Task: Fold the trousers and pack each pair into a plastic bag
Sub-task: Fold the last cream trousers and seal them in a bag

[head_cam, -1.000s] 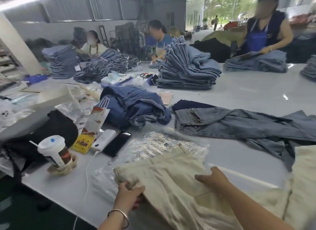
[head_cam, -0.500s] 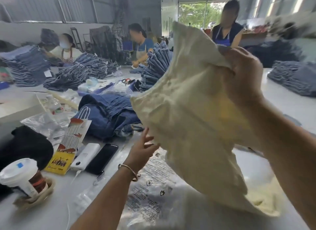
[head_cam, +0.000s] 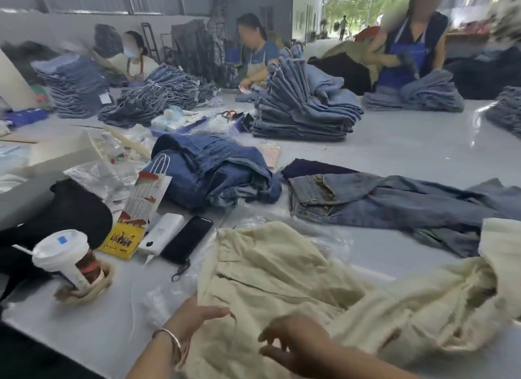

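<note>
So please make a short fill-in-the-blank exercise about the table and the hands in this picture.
1. Both hands rest on the ___ trousers.
2. The black phone lies beside a ___ power bank.
3. The left hand wears a bracelet on its ___.
4. The cup with the white lid stands ___ of the phone.

Missing words: cream; white; wrist; left

Single head view looks forward and down across the table (head_cam: 394, 153), close above it.
</note>
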The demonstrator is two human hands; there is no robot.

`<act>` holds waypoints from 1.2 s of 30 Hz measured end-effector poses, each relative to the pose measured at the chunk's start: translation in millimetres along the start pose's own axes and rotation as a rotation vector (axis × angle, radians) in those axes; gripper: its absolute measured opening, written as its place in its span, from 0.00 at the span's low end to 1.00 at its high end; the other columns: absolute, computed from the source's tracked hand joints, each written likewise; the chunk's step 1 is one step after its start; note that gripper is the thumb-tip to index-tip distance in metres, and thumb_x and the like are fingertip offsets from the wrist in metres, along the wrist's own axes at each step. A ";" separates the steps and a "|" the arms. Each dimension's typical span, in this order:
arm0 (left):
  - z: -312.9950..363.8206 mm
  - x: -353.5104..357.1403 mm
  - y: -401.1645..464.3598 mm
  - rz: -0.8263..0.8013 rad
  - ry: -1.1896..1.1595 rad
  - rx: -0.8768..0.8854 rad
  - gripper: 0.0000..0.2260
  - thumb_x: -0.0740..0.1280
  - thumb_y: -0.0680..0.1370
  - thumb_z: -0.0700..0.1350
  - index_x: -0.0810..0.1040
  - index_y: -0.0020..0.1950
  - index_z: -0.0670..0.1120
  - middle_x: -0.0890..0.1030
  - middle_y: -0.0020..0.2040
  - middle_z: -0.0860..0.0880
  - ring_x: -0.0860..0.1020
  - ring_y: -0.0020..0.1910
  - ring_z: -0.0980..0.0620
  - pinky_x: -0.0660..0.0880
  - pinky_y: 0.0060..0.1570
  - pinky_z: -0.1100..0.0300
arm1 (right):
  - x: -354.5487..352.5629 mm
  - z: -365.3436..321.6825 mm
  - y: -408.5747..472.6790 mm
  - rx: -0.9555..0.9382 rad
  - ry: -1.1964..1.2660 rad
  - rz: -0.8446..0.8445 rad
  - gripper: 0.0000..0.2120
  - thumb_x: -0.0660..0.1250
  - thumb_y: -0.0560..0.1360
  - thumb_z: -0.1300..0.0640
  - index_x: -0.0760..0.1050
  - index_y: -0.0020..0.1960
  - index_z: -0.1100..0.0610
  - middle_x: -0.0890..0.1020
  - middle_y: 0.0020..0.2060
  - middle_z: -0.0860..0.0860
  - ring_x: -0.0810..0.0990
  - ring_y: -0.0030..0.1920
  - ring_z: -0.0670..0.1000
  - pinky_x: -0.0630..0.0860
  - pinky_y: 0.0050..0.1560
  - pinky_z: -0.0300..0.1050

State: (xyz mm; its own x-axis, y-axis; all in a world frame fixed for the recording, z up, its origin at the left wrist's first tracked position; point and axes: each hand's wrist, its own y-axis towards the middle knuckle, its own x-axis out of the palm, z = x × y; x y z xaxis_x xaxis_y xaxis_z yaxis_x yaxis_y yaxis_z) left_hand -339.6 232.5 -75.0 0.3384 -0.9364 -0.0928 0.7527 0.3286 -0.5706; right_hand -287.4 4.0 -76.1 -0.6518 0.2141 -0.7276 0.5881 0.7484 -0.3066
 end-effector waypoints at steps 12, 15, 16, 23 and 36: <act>-19.7 -12.1 -3.4 0.093 0.496 0.246 0.21 0.63 0.79 0.53 0.61 0.69 0.68 0.74 0.64 0.60 0.74 0.62 0.57 0.67 0.55 0.70 | -105.0 97.2 109.4 0.444 0.329 0.416 0.32 0.75 0.70 0.50 0.66 0.70 0.54 0.74 0.52 0.50 0.78 0.40 0.48 0.77 0.33 0.37; -14.1 -10.8 -2.7 0.106 0.583 0.384 0.16 0.61 0.80 0.55 0.62 0.65 0.72 0.73 0.64 0.63 0.73 0.64 0.60 0.65 0.56 0.76 | -112.9 94.1 111.9 0.406 0.544 0.338 0.17 0.73 0.72 0.59 0.77 0.60 0.60 0.82 0.46 0.54 0.82 0.42 0.54 0.82 0.42 0.48; -10.7 -11.4 -3.0 0.113 0.594 0.407 0.17 0.60 0.80 0.55 0.64 0.67 0.68 0.73 0.64 0.63 0.73 0.64 0.60 0.66 0.58 0.75 | -122.1 90.3 106.9 0.394 0.601 0.357 0.12 0.72 0.72 0.62 0.79 0.56 0.60 0.84 0.44 0.57 0.83 0.43 0.57 0.82 0.45 0.52; 28.0 -30.7 20.7 0.318 0.419 0.386 0.06 0.67 0.78 0.49 0.78 0.49 0.62 0.83 0.44 0.63 0.80 0.47 0.64 0.74 0.42 0.69 | -196.8 33.4 73.1 0.148 0.159 1.112 0.18 0.58 0.67 0.54 0.78 0.52 0.41 0.81 0.35 0.46 0.77 0.38 0.53 0.68 0.35 0.44; 18.2 46.2 39.0 0.115 0.787 0.432 0.08 0.72 0.73 0.50 0.76 0.46 0.62 0.77 0.45 0.61 0.75 0.45 0.64 0.68 0.47 0.75 | -154.8 152.9 5.4 0.681 -0.283 0.558 0.25 0.56 0.75 0.67 0.73 0.66 0.45 0.75 0.66 0.46 0.71 0.65 0.50 0.66 0.65 0.48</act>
State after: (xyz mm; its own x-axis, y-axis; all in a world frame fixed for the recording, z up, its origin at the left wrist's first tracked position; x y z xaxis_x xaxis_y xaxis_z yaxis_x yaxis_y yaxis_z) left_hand -284.4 204.3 -86.7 0.0599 -0.6561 -0.7523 0.9383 0.2941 -0.1818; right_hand -110.1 -121.1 -59.0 -0.1007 0.2038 -0.9738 0.9948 0.0336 -0.0958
